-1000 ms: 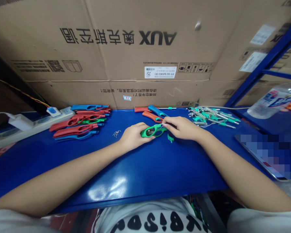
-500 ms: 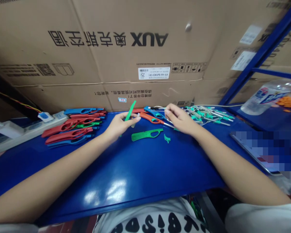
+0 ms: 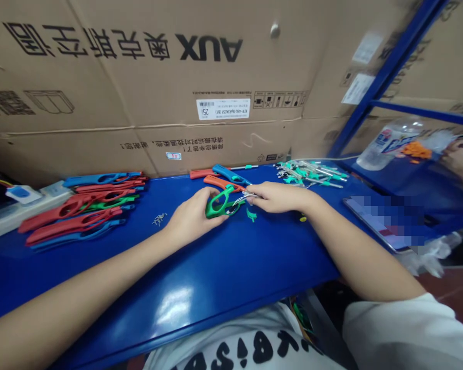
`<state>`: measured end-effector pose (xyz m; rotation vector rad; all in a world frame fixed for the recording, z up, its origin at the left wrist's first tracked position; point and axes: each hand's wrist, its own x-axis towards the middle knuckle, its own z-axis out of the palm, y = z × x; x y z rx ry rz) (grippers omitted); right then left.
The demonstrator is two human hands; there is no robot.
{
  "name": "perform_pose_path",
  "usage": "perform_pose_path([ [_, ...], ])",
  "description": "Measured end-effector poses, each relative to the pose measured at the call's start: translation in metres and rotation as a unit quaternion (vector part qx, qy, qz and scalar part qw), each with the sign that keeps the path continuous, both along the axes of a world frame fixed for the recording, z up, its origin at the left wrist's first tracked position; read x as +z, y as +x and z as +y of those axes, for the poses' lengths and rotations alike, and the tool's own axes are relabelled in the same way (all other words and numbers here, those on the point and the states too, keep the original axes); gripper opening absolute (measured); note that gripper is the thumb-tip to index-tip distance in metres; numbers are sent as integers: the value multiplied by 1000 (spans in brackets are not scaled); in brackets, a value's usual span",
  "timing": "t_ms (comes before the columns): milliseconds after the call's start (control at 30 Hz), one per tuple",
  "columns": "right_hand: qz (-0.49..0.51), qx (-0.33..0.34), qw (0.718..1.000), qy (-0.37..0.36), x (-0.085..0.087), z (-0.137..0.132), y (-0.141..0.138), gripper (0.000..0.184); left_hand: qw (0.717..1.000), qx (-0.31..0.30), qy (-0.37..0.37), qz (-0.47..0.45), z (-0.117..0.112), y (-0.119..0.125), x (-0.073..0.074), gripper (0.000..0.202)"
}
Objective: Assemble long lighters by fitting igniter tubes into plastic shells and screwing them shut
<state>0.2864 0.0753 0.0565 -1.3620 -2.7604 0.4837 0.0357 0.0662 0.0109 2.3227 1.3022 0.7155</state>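
left hand (image 3: 191,218) closed around green handle (image 3: 219,205), gripping its left part, handle held low over the desk (image 3: 216,277); right hand (image 3: 275,197) sits at the green handle's right end, fingertips pinched on a thin metal wire (image 3: 247,196) that meets that end; cannot tell if the wire is seated in the handle; small green piece (image 3: 250,215) lies just right of and below the green handle, under the right hand's fingers; orange handle (image 3: 218,181) and blue handle (image 3: 231,176) lie just behind the green handle, side by side; metal rods (image 3: 312,172) with green caps heaped behind and right of it, apart from it; stack of handles (image 3: 81,210), red, blue and green, well left of it; a few small metal bits (image 3: 159,219) left of it, near the left wrist; cardboard box (image 3: 158,103) stands upright behind it; bottle (image 3: 386,146) and another person's hand (image 3: 461,156) far right of it
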Motion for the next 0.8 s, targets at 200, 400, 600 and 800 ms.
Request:
perform_pose_path([
  [200,-136,-100,984,-61,-6,2,7,57,973,-34,66,221,10,-8,-3,45],
  [400,-74,-26,993,-84,-2,7,15,30,961,-121,17,246,19,-19,16,35],
  [600,-30,-221,973,61,7,31,86,23,950,-184,-45,249,20,-27,35,38],
  [800,-19,-328,934,138,-14,52,159,17,929,-203,-71,300,9,-36,52,42],
])
